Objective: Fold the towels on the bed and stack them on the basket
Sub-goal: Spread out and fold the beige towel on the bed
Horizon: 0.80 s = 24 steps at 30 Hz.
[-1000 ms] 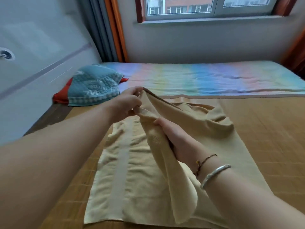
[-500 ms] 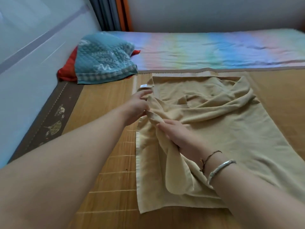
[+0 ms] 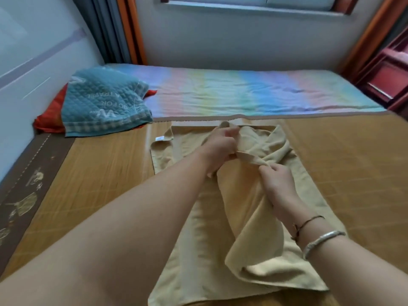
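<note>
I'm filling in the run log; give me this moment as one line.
stage: folding | left hand: grips towel edge | right hand: pinches same edge | towel: half flat on mat | basket: unseen

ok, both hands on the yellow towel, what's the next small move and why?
Probably draw the two hands apart to pull the pinched edge taut. The left hand and right hand grip one bunched ridge of the yellow towel close together, the far half lies rumpled, and the near corner is rolled over, so no clean fold is possible yet.
</note>
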Motion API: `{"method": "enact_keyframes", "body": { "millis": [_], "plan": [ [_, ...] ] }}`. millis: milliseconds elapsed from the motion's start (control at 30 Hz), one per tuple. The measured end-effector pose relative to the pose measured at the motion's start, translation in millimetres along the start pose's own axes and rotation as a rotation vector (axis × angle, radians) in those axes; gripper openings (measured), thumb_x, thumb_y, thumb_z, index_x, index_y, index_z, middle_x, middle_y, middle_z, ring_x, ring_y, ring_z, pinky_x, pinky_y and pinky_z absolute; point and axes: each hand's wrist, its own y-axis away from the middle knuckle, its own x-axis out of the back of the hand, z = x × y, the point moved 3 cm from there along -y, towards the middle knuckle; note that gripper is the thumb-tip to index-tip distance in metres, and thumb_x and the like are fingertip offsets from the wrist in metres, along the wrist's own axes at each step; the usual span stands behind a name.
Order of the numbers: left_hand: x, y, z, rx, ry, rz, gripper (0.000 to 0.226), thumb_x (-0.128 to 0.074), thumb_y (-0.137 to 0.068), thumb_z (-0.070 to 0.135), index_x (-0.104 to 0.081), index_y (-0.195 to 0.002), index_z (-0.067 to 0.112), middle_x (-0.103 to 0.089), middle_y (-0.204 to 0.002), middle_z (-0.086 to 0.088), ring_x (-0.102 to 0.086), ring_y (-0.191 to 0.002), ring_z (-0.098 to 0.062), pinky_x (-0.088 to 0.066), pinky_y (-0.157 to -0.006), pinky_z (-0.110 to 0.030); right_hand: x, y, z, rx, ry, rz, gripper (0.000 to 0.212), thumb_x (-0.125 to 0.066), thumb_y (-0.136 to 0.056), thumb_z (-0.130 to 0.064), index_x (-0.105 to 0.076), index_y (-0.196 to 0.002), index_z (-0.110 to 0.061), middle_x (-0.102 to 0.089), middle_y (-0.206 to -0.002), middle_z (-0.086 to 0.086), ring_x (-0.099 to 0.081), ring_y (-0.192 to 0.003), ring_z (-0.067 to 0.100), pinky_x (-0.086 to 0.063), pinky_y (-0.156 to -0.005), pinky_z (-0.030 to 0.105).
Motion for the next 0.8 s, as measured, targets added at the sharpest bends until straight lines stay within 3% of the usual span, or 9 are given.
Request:
{"method": "enact_keyframes", "body": {
  "millis": [67, 200, 267, 333, 400, 500, 633, 733, 800],
  "plan": [
    [-13.5, -3.6, 44.6, -0.123, 0.102, -0.030, 0.066, -0.032, -0.082, -0.020, -0.045, -0.139, 0.008, -0.042, -0.138, -0.017, -0.051, -0.108, -0.028, -0.050, -0.071, -0.027, 19.8, -2.3, -34.8, 0.135, -0.052, 0.080, 0.030, -0.047, -0.085, -0.009, -0.037, -0.056, -0.015, -0.034, -0.055, -0.001, -0.031, -0.055, 0.016, -0.024, -0.050, 0.028],
    [23.7, -2.5, 67.1, -0.185, 0.162, 0.036, 0.067, -0.031, -0.078, -0.022, -0.050, -0.135, 0.006, -0.055, -0.121, -0.012, -0.057, -0.092, -0.020, -0.052, -0.062, -0.024, -6.1, 5.5, -69.2, 0.271, -0.006, -0.075, 0.013, -0.054, -0.080, -0.017, -0.057, -0.067, -0.015, -0.052, -0.059, -0.005, -0.048, -0.060, 0.013, -0.039, -0.058, 0.028],
    [57.7, -0.4, 38.6, -0.108, 0.089, 0.098, 0.065, -0.031, -0.079, -0.021, -0.051, -0.134, 0.007, -0.057, -0.101, -0.007, -0.057, -0.082, -0.015, -0.052, -0.064, -0.024, -40.6, 12.9, -58.9, 0.189, 0.017, -0.256, 0.009, -0.058, -0.081, -0.014, -0.060, -0.086, -0.022, -0.059, -0.071, -0.008, -0.056, -0.067, 0.010, -0.047, -0.061, 0.020],
    [93.7, 1.9, -6.0, 0.015, 0.009, 0.174, 0.063, -0.036, -0.083, -0.018, -0.048, -0.137, 0.011, -0.055, -0.109, -0.009, -0.056, -0.082, -0.014, -0.052, -0.062, -0.025, -78.6, 24.3, -35.9, 0.060, 0.048, -0.424, 0.026, -0.059, -0.081, -0.010, -0.057, -0.105, -0.021, -0.060, -0.081, -0.008, -0.058, -0.070, 0.007, -0.047, -0.057, 0.012],
    [129.8, 5.8, -62.5, 0.153, 0.007, 0.230, 0.057, -0.043, -0.087, -0.013, -0.045, -0.136, 0.016, -0.051, -0.123, -0.008, -0.058, -0.090, -0.018, -0.056, -0.067, -0.030, -123.6, 33.9, -0.1, -0.019, 0.095, -0.549, 0.042, -0.062, -0.081, -0.012, -0.054, -0.122, -0.019, -0.061, -0.091, -0.004, -0.060, -0.079, 0.011, -0.050, -0.067, 0.021],
    [158.2, 24.3, -143.5, 0.375, 0.031, 0.235, 0.033, -0.053, -0.095, 0.012, -0.046, -0.127, 0.014, -0.059, -0.116, -0.011, -0.061, -0.099, -0.025, -0.054, -0.088, -0.046, -171.4, 46.8, 57.4, -0.170, 0.019, -0.727, 0.056, -0.062, -0.085, -0.011, -0.042, -0.136, -0.019, -0.060, -0.092, -0.001, -0.058, -0.080, 0.011, -0.047, -0.070, 0.023],
    [173.0, 58.5, -238.0, 0.547, 0.137, 0.306, 0.042, -0.051, -0.096, 0.038, -0.052, -0.124, 0.008, -0.062, -0.119, -0.014, -0.064, -0.101, -0.029, -0.055, -0.078, -0.038, -209.2, 65.5, 112.6, -0.334, -0.157, -0.810, 0.055, -0.053, -0.087, 0.005, -0.038, -0.137, -0.014, -0.065, -0.111, 0.004, -0.061, -0.105, 0.015, -0.051, -0.086, 0.026],
    [170.1, 83.3, -267.0, 0.566, 0.181, 0.325, 0.049, -0.056, -0.090, 0.049, -0.054, -0.122, 0.011, -0.067, -0.114, -0.010, -0.065, -0.103, -0.026, -0.053, -0.090, -0.041, -202.0, 74.4, 126.1, -0.278, -0.141, -0.775, 0.046, -0.046, -0.088, 0.007, -0.045, -0.127, -0.017, -0.062, -0.114, -0.002, -0.058, -0.112, 0.013, -0.047, -0.088, 0.022],
    [163.2, 100.9, -272.6, 0.589, 0.156, 0.280, 0.057, -0.063, -0.080, 0.059, -0.057, -0.118, 0.016, -0.068, -0.113, -0.005, -0.065, -0.104, -0.023, -0.051, -0.095, -0.044, -190.2, 79.9, 131.0, -0.149, -0.020, -0.714, 0.036, -0.045, -0.087, 0.005, -0.053, -0.114, -0.018, -0.065, -0.107, -0.001, -0.061, -0.103, 0.013, -0.047, -0.084, 0.021]
  ]
}}
